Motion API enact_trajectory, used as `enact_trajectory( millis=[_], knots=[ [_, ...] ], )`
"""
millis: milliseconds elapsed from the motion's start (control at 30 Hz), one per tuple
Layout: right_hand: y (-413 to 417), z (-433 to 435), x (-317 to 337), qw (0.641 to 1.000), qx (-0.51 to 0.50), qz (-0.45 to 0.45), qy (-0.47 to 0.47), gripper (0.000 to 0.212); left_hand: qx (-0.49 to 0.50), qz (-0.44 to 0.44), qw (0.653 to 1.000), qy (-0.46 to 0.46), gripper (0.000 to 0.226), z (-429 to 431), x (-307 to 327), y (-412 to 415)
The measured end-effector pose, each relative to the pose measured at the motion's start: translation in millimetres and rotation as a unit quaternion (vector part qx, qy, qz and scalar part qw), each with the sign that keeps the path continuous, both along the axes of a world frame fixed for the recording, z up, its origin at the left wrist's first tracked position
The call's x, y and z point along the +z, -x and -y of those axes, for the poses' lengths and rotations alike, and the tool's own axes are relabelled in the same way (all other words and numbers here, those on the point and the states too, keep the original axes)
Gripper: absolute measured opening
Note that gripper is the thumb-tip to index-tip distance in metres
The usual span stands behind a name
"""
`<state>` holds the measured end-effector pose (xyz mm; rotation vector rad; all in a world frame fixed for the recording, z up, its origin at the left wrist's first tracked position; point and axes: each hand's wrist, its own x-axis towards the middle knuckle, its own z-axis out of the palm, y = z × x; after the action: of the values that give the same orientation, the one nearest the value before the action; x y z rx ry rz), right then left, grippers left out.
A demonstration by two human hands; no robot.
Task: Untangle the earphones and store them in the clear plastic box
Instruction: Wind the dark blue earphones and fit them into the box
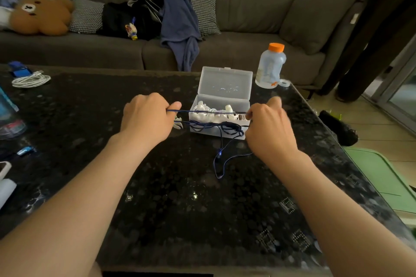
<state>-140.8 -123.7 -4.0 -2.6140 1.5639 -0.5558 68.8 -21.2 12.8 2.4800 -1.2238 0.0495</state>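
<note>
A clear plastic box (225, 84) stands open on the dark table, lid raised, with white earphones (213, 113) inside. Just in front of the box, dark blue earphones (221, 129) are stretched between my hands. My left hand (147, 117) pinches the cord on the left of the box. My right hand (269, 128) pinches it on the right. One strand runs taut between them; a tangled clump hangs below it, and a loose loop of the blue cord (219, 164) drops onto the table.
The dark speckled table (180, 209) holds a plastic bottle with an orange cap (271, 66) behind the box, a coiled white cable (30, 80) at far left, and small gadgets along the left edge. A grey sofa (247, 20) with clothes and cushions lies beyond.
</note>
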Motion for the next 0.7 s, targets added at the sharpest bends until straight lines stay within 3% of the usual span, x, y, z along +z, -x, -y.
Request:
enact_trajectory(
  millis=[67, 133, 167, 233, 267, 300, 433, 600, 700],
  knots=[
    [-2.8, 0.3, -3.1, 0.999, -0.03, -0.018, 0.018, 0.02, 0.017, 0.037, 0.998, -0.05, 0.057, 4.8, -5.6, -1.4],
    [-7.1, -0.6, -1.1, 0.986, -0.04, 0.136, -0.088, 0.023, 0.023, 0.028, 0.997, -0.073, 0.061, 9.0, -10.2, -1.2],
    [-10.2, -3.3, 3.1, 0.945, -0.038, 0.26, -0.195, 0.027, 0.019, -0.019, 0.998, -0.065, 0.063, 10.7, -11.2, -0.2],
    [-15.1, -8.8, 7.4, 0.799, -0.051, 0.451, -0.395, 0.028, 0.006, -0.105, 0.994, -0.037, 0.063, 11.8, -13.0, 3.0],
    [-15.2, -11.2, 10.0, 0.751, -0.056, 0.48, -0.449, 0.026, -0.003, -0.121, 0.992, -0.028, 0.06, 11.8, -13.8, 5.0],
    [-14.6, -12.0, 11.3, 0.735, -0.06, 0.478, -0.477, 0.026, -0.009, -0.13, 0.991, -0.02, 0.056, 12.3, -14.7, 6.9],
    [-13.5, -10.7, 8.5, 0.744, -0.056, 0.416, -0.52, 0.053, -0.039, -0.177, 0.983, 0.03, 0.046, 12.9, -19.4, 18.4],
    [-24.2, -13.7, 4.8, 0.74, -0.034, 0.444, -0.504, 0.06, -0.098, -0.16, 0.982, 0.023, 0.023, 13.3, -25.7, 21.3],
    [-28.9, -16.6, 5.0, 0.735, -0.02, 0.449, -0.508, 0.055, -0.161, -0.243, 0.957, 0.013, 0.041, 14.4, -24.8, 25.1]
  ],
)
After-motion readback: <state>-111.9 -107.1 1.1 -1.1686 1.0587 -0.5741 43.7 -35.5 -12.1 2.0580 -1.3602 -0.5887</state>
